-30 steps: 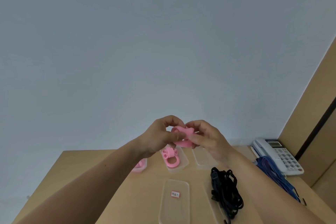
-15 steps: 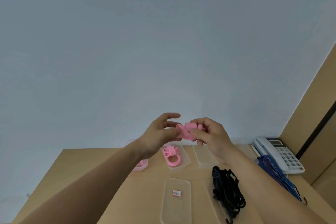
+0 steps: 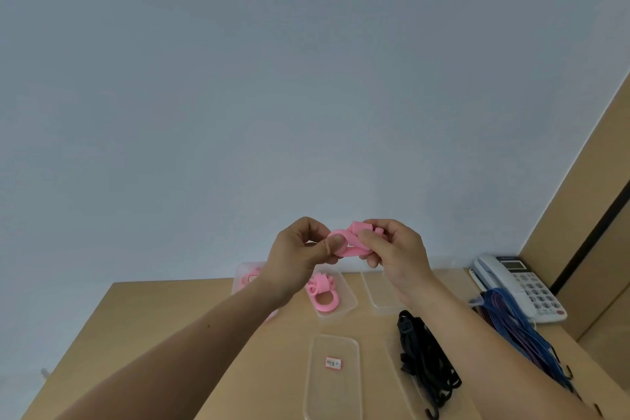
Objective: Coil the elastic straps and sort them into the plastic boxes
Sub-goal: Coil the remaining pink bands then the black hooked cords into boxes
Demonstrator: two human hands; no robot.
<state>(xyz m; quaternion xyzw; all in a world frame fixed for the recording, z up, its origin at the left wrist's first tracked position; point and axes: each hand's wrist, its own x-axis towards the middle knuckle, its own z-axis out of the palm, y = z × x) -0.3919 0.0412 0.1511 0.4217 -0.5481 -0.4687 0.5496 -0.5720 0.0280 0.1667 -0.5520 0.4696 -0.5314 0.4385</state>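
Pinching a pink elastic strap (image 3: 351, 243) between the thumb and curled fingers of the left hand (image 3: 300, 249), gripping its bunched end in the curled fingers of the right hand (image 3: 399, 249), both held well above the table (image 3: 143, 317). Below the left fingers, a pink coil (image 3: 322, 295) lying in a clear plastic box (image 3: 346, 295). Below the right fingers, black straps (image 3: 426, 361); right of those, blue straps (image 3: 518, 324) beside a telephone (image 3: 521, 286).

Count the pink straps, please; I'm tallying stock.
3: held strap between left hand and right hand; coiled strap in a far box; third strap in the leftmost box, partly behind the arm; others may be hidden.
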